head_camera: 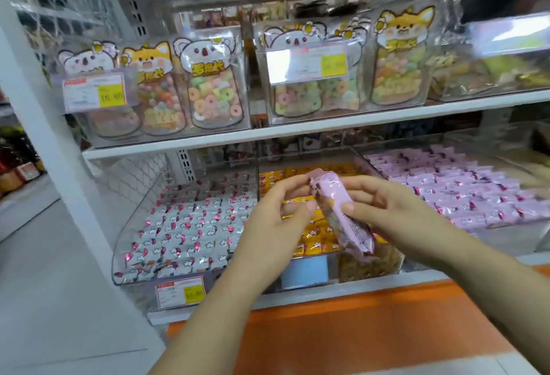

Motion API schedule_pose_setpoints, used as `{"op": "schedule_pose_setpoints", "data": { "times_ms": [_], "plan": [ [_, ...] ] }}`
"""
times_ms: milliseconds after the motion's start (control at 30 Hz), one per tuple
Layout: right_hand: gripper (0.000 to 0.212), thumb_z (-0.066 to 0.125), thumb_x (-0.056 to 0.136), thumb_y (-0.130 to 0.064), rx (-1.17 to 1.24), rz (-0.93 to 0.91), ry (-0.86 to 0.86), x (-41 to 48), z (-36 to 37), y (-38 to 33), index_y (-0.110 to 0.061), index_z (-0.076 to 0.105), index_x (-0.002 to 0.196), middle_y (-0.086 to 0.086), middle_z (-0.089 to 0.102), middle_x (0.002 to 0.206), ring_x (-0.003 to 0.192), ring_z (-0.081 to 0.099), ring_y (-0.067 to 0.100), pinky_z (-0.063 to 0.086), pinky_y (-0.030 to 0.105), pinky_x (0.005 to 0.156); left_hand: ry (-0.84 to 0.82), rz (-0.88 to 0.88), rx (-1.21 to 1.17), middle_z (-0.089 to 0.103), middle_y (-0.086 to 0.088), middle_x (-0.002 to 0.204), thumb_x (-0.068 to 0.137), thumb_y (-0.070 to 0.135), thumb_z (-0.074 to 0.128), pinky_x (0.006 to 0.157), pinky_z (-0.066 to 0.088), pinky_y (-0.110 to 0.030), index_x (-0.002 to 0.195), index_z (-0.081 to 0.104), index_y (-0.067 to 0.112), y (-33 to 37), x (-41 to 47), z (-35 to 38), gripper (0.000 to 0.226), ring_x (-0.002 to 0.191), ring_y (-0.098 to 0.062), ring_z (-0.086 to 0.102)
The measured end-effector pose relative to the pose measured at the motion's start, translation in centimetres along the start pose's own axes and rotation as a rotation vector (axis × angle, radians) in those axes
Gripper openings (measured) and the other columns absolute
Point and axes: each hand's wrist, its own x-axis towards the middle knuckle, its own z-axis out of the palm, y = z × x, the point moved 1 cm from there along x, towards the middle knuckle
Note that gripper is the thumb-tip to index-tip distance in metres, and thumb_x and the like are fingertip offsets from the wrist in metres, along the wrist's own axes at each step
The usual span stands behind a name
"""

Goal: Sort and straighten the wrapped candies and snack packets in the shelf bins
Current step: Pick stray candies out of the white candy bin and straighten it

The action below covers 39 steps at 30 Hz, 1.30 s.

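Observation:
Both my hands hold one long pink snack packet (342, 214) in front of the middle bin. My left hand (276, 220) pinches its upper end between thumb and fingers. My right hand (384, 211) grips its middle from the right. Three clear bins sit on the lower shelf: the left bin (131, 214) holds rows of white wrapped candies (190, 226), the middle one holds yellow candies (318, 235), partly hidden by my hands, and the right one holds pink candies (464, 193).
The upper shelf (297, 132) carries clear boxes of animal-shaped candy bags (208, 83) with price tags. A white upright post (59, 142) stands at the left. An orange ledge (357, 330) runs below the bins. A light-blue label holder (303, 270) fronts the middle bin.

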Motion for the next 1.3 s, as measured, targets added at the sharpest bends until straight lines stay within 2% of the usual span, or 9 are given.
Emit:
{"op": "schedule_pose_setpoints", "data": {
  "times_ms": [133, 267, 400, 533, 667, 800, 967, 1067, 1300],
  "plan": [
    [0.034, 0.054, 0.088, -0.021, 0.073, 0.055, 0.060, -2.0, -3.9, 1.5, -0.023, 0.061, 0.121, 0.008, 0.070, 0.106, 0.087, 0.067, 0.027, 0.048, 0.037, 0.078, -0.061, 0.020, 0.017, 0.052, 0.029, 0.113, 0.093, 0.023, 0.056, 0.066, 0.044, -0.008, 0.114, 0.042, 0.050, 1.2, 1.2, 3.7, 0.037, 0.087, 0.011, 0.059],
    [0.036, 0.057, 0.081, -0.035, 0.023, 0.074, 0.085, -3.6, -7.5, 2.5, -0.031, 0.064, 0.116, 0.004, 0.069, 0.111, 0.103, 0.062, 0.036, 0.046, 0.054, 0.095, -0.171, 0.005, 0.033, 0.047, 0.028, 0.125, 0.091, 0.026, 0.058, 0.075, 0.047, -0.011, 0.109, 0.043, 0.055, 1.7, 2.3, 7.6, 0.038, 0.100, 0.007, 0.059],
    [0.022, 0.054, 0.091, -0.019, 0.035, 0.065, 0.129, -5.4, -11.2, 2.9, -0.029, 0.067, 0.105, -0.012, 0.072, 0.094, 0.086, 0.066, 0.001, 0.047, 0.011, 0.070, -0.277, 0.003, 0.056, 0.054, 0.019, 0.126, 0.090, 0.024, 0.060, 0.082, 0.050, -0.016, 0.114, 0.049, 0.048, 2.3, 3.6, 11.5, 0.035, 0.097, 0.004, 0.061],
    [0.035, 0.066, 0.074, -0.037, 0.125, 0.064, 0.220, -7.4, -15.0, 4.0, -0.023, 0.068, 0.106, 0.002, 0.068, 0.094, 0.081, 0.066, 0.018, 0.053, 0.025, 0.075, -0.247, -0.053, -0.042, 0.065, 0.010, 0.108, 0.088, 0.022, 0.062, 0.075, 0.050, -0.013, 0.114, 0.056, 0.024, 2.7, 4.7, 15.6, 0.027, 0.086, 0.005, 0.065],
    [0.037, 0.070, 0.073, -0.020, 0.233, 0.078, 0.365, -9.6, -18.5, 4.8, -0.016, 0.063, 0.109, -0.004, 0.068, 0.072, 0.077, 0.070, 0.016, 0.055, 0.019, 0.066, -0.197, -0.160, -0.101, 0.063, 0.003, 0.119, 0.068, 0.056, 0.072, 0.097, 0.048, -0.040, 0.109, 0.057, 0.032, 2.1, 5.5, 19.4, 0.050, 0.111, -0.014, 0.060],
    [0.034, 0.070, 0.080, -0.011, 0.133, 0.050, 0.554, -11.5, -20.6, 5.5, -0.014, 0.060, 0.113, 0.003, 0.071, 0.094, 0.077, 0.069, 0.015, 0.054, 0.016, 0.065, -0.294, -0.096, 0.120, 0.056, 0.016, 0.114, 0.084, 0.038, 0.065, 0.087, 0.046, -0.018, 0.104, 0.050, 0.036, 1.9, 5.9, 22.5, 0.025, 0.109, -0.003, 0.054],
    [0.028, 0.074, 0.078, -0.025, -0.117, -0.007, 0.635, -11.8, -22.0, 5.7, -0.024, 0.062, 0.103, -0.011, 0.069, 0.091, 0.076, 0.065, 0.010, 0.049, 0.018, 0.071, -0.409, 0.169, 0.353, 0.044, 0.036, 0.114, 0.091, 0.031, 0.059, 0.077, 0.034, 0.004, 0.126, 0.040, 0.045, 3.8, 6.8, 25.2, 0.042, 0.104, 0.025, 0.038],
    [0.022, 0.072, 0.081, -0.021, -0.186, -0.071, 0.593, -10.8, -22.4, 5.4, -0.023, 0.063, 0.101, -0.017, 0.065, 0.074, 0.066, 0.059, 0.010, 0.050, 0.018, 0.063, -0.367, 0.235, 0.356, 0.046, 0.035, 0.110, 0.091, 0.032, 0.058, 0.079, 0.042, -0.002, 0.124, 0.044, 0.045, 4.3, 8.2, 26.5, 0.038, 0.101, 0.020, 0.045],
    [0.020, 0.071, 0.080, -0.024, -0.202, -0.092, 0.576, -7.5, -24.9, 6.6, -0.025, 0.064, 0.098, 0.017, 0.066, 0.079, 0.070, 0.058, 0.033, 0.049, 0.041, 0.065, -0.345, 0.281, 0.458, 0.049, 0.030, 0.115, 0.092, 0.033, 0.057, 0.085, 0.044, -0.012, 0.131, 0.045, 0.041, 3.7, 12.1, 27.4, 0.041, 0.105, 0.013, 0.048]
  ]
}}
